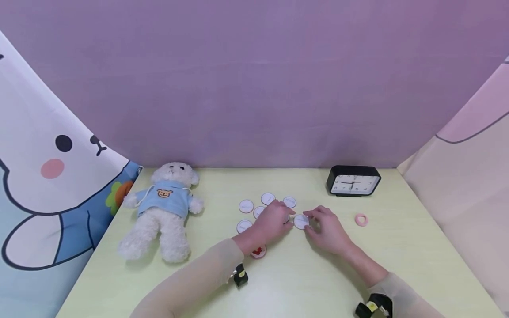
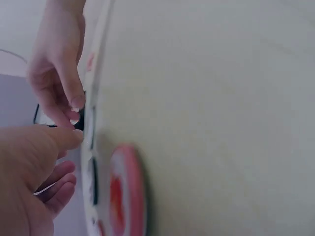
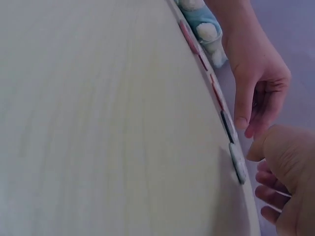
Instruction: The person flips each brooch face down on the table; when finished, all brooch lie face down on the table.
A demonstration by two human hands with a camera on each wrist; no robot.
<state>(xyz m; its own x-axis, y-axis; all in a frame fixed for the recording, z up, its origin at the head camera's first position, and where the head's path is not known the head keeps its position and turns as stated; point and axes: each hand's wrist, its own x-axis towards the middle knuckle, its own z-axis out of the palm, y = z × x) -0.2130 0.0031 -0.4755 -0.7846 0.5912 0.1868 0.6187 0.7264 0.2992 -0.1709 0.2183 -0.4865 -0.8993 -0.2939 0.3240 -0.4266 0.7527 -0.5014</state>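
Several round white tiles (image 1: pixel 246 206) lie loosely grouped at mid-table. My right hand (image 1: pixel 328 232) holds the rightmost white tile (image 1: pixel 301 222) by its right side, between thumb and fingertips. Facing it, my left hand (image 1: pixel 270 224) reaches over the group, and its thumb and fingertips bracket another tile (image 1: pixel 287 218), mostly hidden under it. The two hands' fingertips come close together in both wrist views. Beneath the left wrist lies a pink-rimmed tile with a red picture (image 2: pixel 130 191), partly covered in the head view. From the right wrist, a dark-edged tile (image 3: pixel 237 164) shows flat on the table.
A white plush toy in a blue shirt (image 1: pixel 165 207) lies at the table's left. Towards the back right stands a black alarm clock (image 1: pixel 354 182). A small pink ring (image 1: pixel 361 219) rests right of my right hand. A purple backdrop (image 1: pixel 254 88) rises behind the table.
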